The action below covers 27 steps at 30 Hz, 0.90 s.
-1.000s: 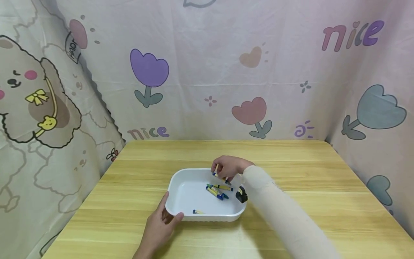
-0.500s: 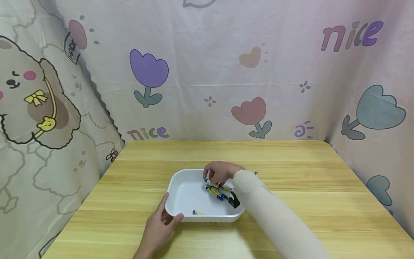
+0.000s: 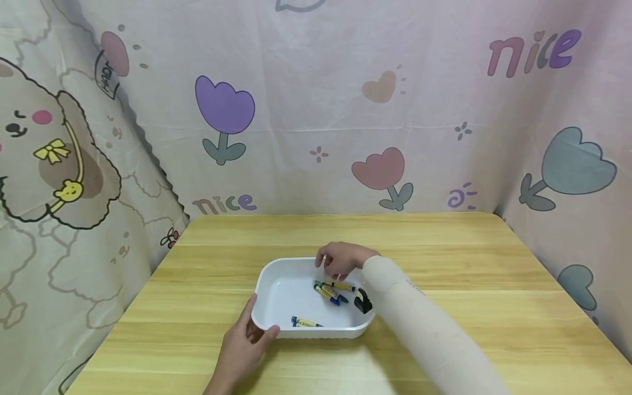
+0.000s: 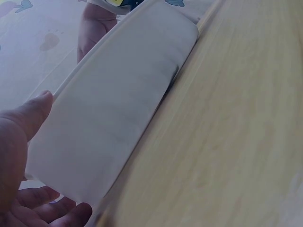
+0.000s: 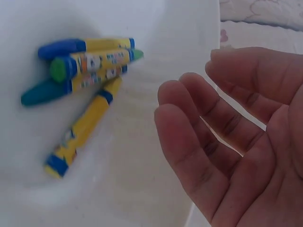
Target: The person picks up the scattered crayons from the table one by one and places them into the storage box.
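Note:
My left hand [image 3: 240, 345] grips the near left corner of a white plastic tray [image 3: 278, 302], its thumb on the rim; the left wrist view shows the fingers curled beneath that corner. Over the tray's far right part hovers my right hand [image 3: 343, 259], holding nothing, fingers loosely bent and apart. Below it, in the right wrist view, a blue crayon [image 5: 61, 48], a light green crayon [image 5: 92, 62] and a teal crayon [image 5: 45, 91] lie heaped, with a yellow crayon [image 5: 83, 127] touching the heap. Two more crayons [image 3: 307, 322] lie along the tray's near wall.
The tray stands on a wood-grain table [image 3: 207, 274]. A printed curtain [image 3: 306, 109] hangs behind the table and along its sides. A black device [image 3: 362, 302] sits at my right wrist, over the tray's right rim.
The right hand has let go of the crayon it held and risen slightly back to the right. A second crayon now shows at the tray's near wall. My left hand keeps its grip.

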### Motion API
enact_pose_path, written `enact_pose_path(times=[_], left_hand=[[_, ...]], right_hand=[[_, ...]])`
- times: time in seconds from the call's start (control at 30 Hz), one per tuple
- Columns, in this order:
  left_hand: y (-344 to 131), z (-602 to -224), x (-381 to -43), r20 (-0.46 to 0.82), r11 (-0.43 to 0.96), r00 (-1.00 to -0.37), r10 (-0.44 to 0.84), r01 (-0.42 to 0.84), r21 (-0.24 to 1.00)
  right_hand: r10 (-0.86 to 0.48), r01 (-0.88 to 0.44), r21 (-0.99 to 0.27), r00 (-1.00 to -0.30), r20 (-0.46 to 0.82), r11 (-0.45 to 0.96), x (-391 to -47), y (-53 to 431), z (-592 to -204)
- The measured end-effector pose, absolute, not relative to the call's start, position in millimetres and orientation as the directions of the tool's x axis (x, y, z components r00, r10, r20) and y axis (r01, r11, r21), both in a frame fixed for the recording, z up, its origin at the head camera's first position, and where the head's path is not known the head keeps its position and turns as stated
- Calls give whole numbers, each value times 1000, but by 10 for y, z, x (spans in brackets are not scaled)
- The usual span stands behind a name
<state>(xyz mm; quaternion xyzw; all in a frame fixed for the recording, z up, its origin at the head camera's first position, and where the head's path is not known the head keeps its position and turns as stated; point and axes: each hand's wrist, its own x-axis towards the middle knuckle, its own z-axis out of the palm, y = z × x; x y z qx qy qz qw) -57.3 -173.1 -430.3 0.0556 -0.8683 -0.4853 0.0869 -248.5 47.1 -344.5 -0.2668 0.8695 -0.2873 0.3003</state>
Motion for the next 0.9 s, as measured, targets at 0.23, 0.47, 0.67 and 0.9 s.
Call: enact_pose_path(times=[0.23,0.47,0.67,0.9], left_hand=[[-1734,-4298,-567,108,520,-978,-177,0,854],[-1731,-4305,-586,126,514,-976,-176,18,858],[-1735,-4298,-591,112,507,-979,-172,9,862],[-1743,-4314,-591,112,470,-980,-163,23,882]], right_hand=[[-624,-298,-662,-710,-328,688,-2566,672,-3362],[-584,-273,-676,-760,-285,684,-2669,940,-3323],[-557,-240,-712,-792,-249,660,-2746,1237,-3354],[-500,-183,-698,-819,-282,692,-2768,1544,-3450]])
